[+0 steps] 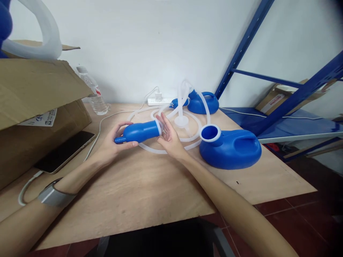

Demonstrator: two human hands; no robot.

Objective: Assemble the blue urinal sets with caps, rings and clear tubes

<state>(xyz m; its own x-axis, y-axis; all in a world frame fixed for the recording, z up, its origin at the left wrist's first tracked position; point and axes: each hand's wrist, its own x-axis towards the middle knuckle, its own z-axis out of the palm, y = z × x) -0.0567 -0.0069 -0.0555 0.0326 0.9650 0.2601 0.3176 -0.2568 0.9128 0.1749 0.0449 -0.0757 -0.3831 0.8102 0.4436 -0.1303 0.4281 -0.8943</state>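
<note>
A blue bottle-shaped plastic piece (pixel 141 131) with a narrow nozzle and a white collar lies sideways in the air above the table. My left hand (pixel 114 137) is closed around its nozzle end, thumb below and fingers above. At the collar, my right hand (pixel 169 137) has its fingers stretched out, palm toward the piece's translucent end, close against it. To the right sits a blue urinal bottle (pixel 230 149) with a side handle and a white-rimmed open mouth. Behind my hands, a clear coiled tube (pixel 205 103) runs around a translucent round cap (pixel 181 121).
Farther back stand another blue urinal bottle (pixel 205 103) and a power strip (pixel 160 102). On the left are a cardboard box (pixel 40 96), a phone (pixel 65 151) on a cable and a water bottle (pixel 95 94). A blue metal shelf (pixel 278 125) borders the table's right side.
</note>
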